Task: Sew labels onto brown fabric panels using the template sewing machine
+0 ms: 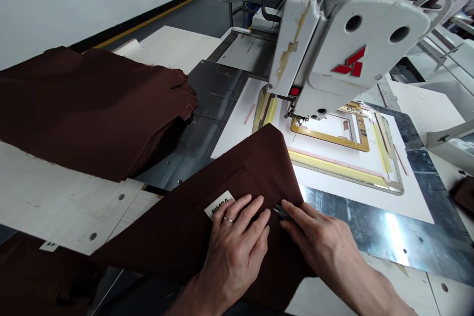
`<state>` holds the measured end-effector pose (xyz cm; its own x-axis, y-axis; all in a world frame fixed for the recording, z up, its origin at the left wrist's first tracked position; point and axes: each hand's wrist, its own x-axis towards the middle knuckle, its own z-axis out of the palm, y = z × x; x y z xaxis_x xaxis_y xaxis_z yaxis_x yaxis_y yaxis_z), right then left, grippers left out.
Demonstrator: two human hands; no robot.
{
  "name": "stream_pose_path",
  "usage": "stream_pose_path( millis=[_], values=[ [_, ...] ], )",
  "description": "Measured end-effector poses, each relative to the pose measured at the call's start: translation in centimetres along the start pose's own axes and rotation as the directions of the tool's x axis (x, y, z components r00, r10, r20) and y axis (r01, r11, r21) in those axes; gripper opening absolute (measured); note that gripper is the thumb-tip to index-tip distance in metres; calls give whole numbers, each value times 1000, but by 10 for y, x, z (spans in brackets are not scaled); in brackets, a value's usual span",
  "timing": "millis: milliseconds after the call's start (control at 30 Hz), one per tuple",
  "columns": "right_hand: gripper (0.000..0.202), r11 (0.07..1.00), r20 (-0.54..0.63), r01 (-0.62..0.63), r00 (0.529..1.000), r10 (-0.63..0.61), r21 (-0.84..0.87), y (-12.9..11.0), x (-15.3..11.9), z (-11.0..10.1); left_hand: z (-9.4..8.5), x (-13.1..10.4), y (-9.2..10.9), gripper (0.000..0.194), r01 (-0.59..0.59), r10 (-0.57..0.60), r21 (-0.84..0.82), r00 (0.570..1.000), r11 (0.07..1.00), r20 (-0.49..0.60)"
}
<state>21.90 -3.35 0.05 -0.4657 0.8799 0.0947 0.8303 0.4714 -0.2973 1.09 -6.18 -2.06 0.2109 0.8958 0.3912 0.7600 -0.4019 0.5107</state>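
Observation:
A dark brown fabric piece [255, 158] lies before me, partly over the machine's metal plate, its far corner pointing toward the sewing head. A pocket-like stitched outline shows on it. My left hand [237, 247] rests flat on the cloth, fingers stretched out, half covering a white label [219, 203] with black letters. Just right of it, my right hand [318, 232] pinches small pointed metal thread snips [282, 212], their tips against the fabric. Most of the snips is hidden under the fingers.
A large white sewing machine [348, 54] with a red logo stands ahead on the right. Beneath its needle lies a white template [326, 177] with a yellow-edged frame. Stacked brown fabric [92, 108] is at the left. More brown cloth [40, 276] hangs at lower left.

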Motion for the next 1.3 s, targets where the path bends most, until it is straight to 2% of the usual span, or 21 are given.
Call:
stream_pose_path(
  millis=[633,833,933,1000,1167,1300],
  values=[
    [35,998,55,-8,998,5,54,6,-2,-6,-2,-1,0,34,-2,2,-8,1000,1000,23],
    [33,1000,60,-5,998,4,15,4,-1,-7,-8,9,6,18,43,-43,10,999,999,28],
    [33,999,64,12,998,-15,34,3,-1,-6,-12,23,10,8,53,-61,74,991,996,118],
    [32,998,54,21,998,-25,67,3,0,-6,-14,33,12,9,27,-54,127,975,992,214],
    [32,993,28,19,999,-22,115,3,2,-4,-17,52,16,19,-86,-20,256,921,963,388],
    [30,992,37,5,999,-9,128,4,2,-5,-22,59,22,18,-242,37,345,862,907,505]
  ],
)
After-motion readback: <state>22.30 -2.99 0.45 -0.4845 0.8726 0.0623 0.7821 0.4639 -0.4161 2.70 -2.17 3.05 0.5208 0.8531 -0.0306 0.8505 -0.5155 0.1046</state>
